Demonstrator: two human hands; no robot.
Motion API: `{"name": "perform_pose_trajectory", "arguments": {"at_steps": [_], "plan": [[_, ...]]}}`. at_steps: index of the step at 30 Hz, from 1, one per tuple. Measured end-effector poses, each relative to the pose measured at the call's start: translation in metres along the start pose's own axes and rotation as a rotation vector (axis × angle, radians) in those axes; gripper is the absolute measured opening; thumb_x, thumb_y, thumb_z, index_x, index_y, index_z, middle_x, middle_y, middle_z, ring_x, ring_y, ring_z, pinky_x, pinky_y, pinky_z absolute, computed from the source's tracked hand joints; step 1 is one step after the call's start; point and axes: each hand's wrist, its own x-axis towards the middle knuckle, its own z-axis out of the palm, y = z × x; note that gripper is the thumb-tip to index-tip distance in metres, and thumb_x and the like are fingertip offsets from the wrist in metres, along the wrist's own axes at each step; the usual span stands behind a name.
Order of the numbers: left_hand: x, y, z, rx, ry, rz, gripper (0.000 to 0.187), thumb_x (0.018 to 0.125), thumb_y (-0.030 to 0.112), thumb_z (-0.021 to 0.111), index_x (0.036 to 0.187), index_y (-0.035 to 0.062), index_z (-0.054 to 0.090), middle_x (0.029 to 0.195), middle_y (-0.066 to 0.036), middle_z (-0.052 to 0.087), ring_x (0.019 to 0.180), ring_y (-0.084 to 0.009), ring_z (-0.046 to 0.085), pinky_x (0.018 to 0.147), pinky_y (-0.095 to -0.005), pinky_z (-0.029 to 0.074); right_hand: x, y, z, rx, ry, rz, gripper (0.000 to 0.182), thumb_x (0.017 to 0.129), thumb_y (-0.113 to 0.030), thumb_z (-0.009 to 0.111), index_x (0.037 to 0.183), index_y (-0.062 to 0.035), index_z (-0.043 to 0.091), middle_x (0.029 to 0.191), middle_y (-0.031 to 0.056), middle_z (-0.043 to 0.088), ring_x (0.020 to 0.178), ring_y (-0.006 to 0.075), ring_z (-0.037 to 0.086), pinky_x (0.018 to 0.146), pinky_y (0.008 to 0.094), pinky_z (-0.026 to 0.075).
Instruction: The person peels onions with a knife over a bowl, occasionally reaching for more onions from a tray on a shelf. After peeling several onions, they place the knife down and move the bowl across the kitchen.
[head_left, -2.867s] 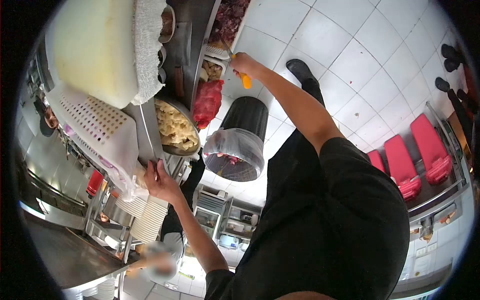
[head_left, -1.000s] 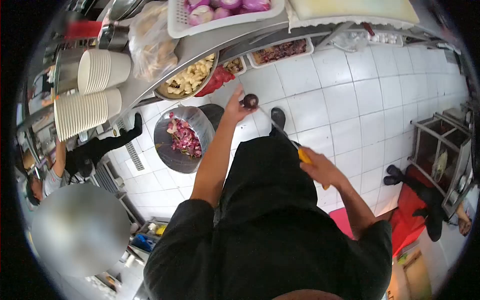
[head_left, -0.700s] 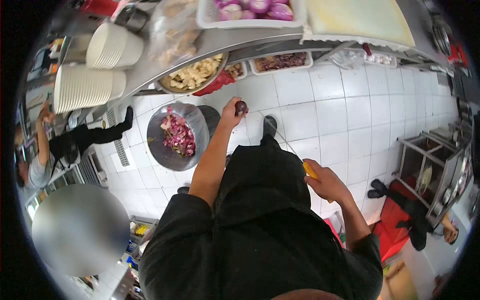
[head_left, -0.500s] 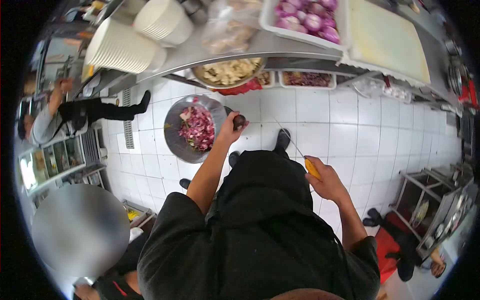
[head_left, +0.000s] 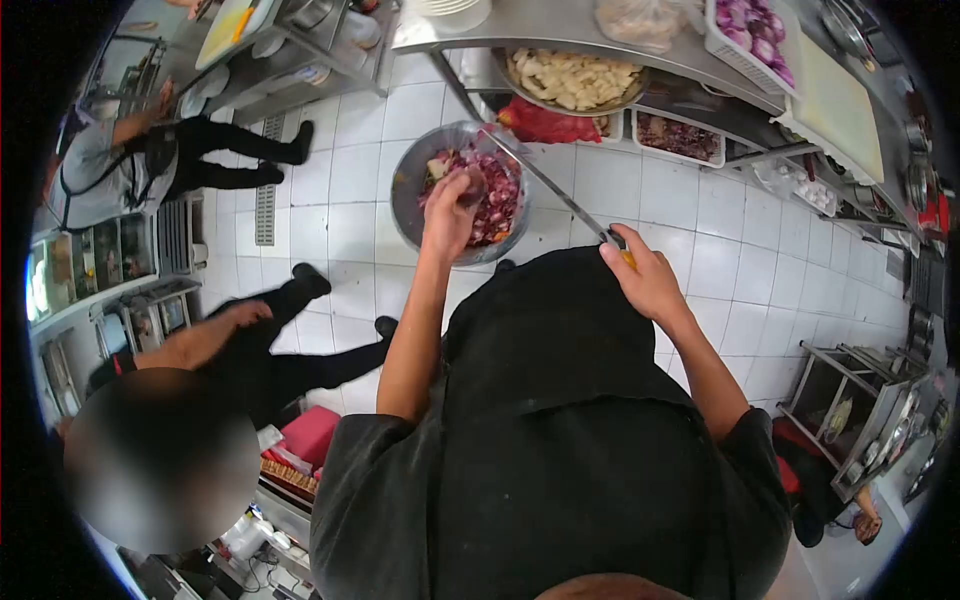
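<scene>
My left hand (head_left: 452,215) is over the metal bin (head_left: 404,205), its fingers curled round a dark purple, rounded thing that looks like a red onion (head_left: 471,190), blurred and partly hidden. Beneath it, purple onion peels and scraps (head_left: 500,208) fill much of the bin, which has a clear plastic liner. In my right hand (head_left: 643,275) is a long knife (head_left: 560,193) by its yellow handle. Its blade points up and left, with the tip over the bin's right side.
On the steel counter (head_left: 560,22) are a basket of peeled red onions (head_left: 752,30) and a white cutting board (head_left: 835,110). Below are a bowl of pale cut pieces (head_left: 575,78) and a tub of dark red pieces (head_left: 680,137). Co-workers stand at left (head_left: 230,145) and lower left (head_left: 270,355).
My left hand has moved from beside the bin to over its scraps. The knife has swung left, its tip now over the bin. My view has shifted, and the lower-left co-worker shows more.
</scene>
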Motion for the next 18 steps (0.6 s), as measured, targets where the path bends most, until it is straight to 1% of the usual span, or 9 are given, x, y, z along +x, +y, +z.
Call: {"name": "perform_pose_trajectory", "arguments": {"at_steps": [2,5,6,9,10,13,14,15,18], "plan": [[-0.010,0.028,0.001,-0.070,0.027,0.075,0.042,0.096,0.028,0.055,0.131,0.0061,0.049,0.133,-0.012,0.053,0.125,-0.0253,0.047,0.107,-0.0484,0.036,-0.008,-0.023,0.012,-0.032,-0.034,-0.012,0.057,0.095,-0.053,0.045,0.137,-0.0138,0.046,0.089,0.0246,0.066,0.087,0.0438,0.063,0.082,0.0475,0.047],[-0.026,0.063,0.005,-0.215,0.036,0.025,0.045,0.101,0.032,0.048,0.136,0.0046,0.044,0.133,-0.010,0.051,0.125,-0.0241,0.048,0.107,-0.0515,0.036,-0.017,-0.048,0.022,-0.075,-0.077,-0.035,0.055,0.096,-0.051,0.045,0.137,-0.0141,0.048,0.088,0.0234,0.066,0.087,0.0438,0.063,0.082,0.0473,0.047],[-0.028,0.067,0.003,-0.201,0.025,0.006,0.045,0.099,0.027,0.049,0.138,0.0050,0.043,0.133,-0.010,0.050,0.124,-0.0242,0.047,0.106,-0.0515,0.036,-0.019,-0.052,0.025,-0.093,-0.083,-0.042,0.055,0.096,-0.051,0.045,0.137,-0.0143,0.048,0.088,0.0233,0.066,0.087,0.0438,0.063,0.082,0.0475,0.047],[-0.033,0.067,-0.005,-0.244,-0.005,0.030,0.046,0.094,0.019,0.049,0.138,0.0057,0.043,0.129,-0.009,0.053,0.121,-0.0242,0.049,0.105,-0.0513,0.037,-0.019,-0.058,0.031,-0.131,-0.091,-0.072,0.055,0.096,-0.050,0.045,0.137,-0.0144,0.048,0.085,0.0224,0.066,0.085,0.0436,0.063,0.081,0.0481,0.047],[-0.033,0.067,-0.007,-0.257,0.010,0.032,0.050,0.088,0.013,0.048,0.137,0.0047,0.043,0.124,-0.008,0.056,0.116,-0.0242,0.053,0.103,-0.0500,0.039,-0.017,-0.058,0.031,-0.144,-0.095,-0.091,0.055,0.096,-0.050,0.045,0.137,-0.0145,0.048,0.084,0.0221,0.066,0.085,0.0435,0.063,0.080,0.0484,0.047],[-0.037,0.064,-0.002,-0.185,0.033,0.117,0.047,0.087,0.011,0.048,0.134,0.0027,0.046,0.122,-0.008,0.058,0.115,-0.0237,0.054,0.100,-0.0482,0.041,-0.004,-0.054,0.029,-0.185,-0.097,-0.172,0.054,0.096,-0.049,0.046,0.138,-0.0144,0.047,0.084,0.0220,0.066,0.084,0.0438,0.063,0.079,0.0489,0.047],[-0.037,0.064,0.002,-0.102,0.075,0.166,0.047,0.087,0.017,0.054,0.130,0.0012,0.045,0.113,-0.008,0.060,0.111,-0.0232,0.055,0.101,-0.0452,0.040,0.000,-0.055,0.025,-0.188,-0.127,-0.180,0.054,0.096,-0.048,0.046,0.138,-0.0142,0.046,0.084,0.0224,0.066,0.084,0.0440,0.063,0.080,0.0489,0.047],[-0.040,0.065,0.001,-0.064,0.069,0.190,0.038,0.088,0.016,0.053,0.122,0.0011,0.050,0.114,-0.009,0.060,0.108,-0.0225,0.056,0.097,-0.0428,0.043,0.005,-0.057,0.020,-0.188,-0.157,-0.189,0.055,0.096,-0.048,0.045,0.138,-0.0140,0.046,0.084,0.0227,0.066,0.084,0.0442,0.063,0.080,0.0490,0.047],[-0.051,0.071,0.008,-0.029,0.161,0.236,0.035,0.090,0.013,0.052,0.121,-0.0018,0.051,0.115,-0.011,0.060,0.107,-0.0224,0.056,0.095,-0.0421,0.045,0.020,-0.056,0.010,-0.201,-0.205,-0.267,0.055,0.096,-0.048,0.045,0.139,-0.0135,0.044,0.085,0.0240,0.066,0.085,0.0447,0.063,0.080,0.0494,0.047]]}}
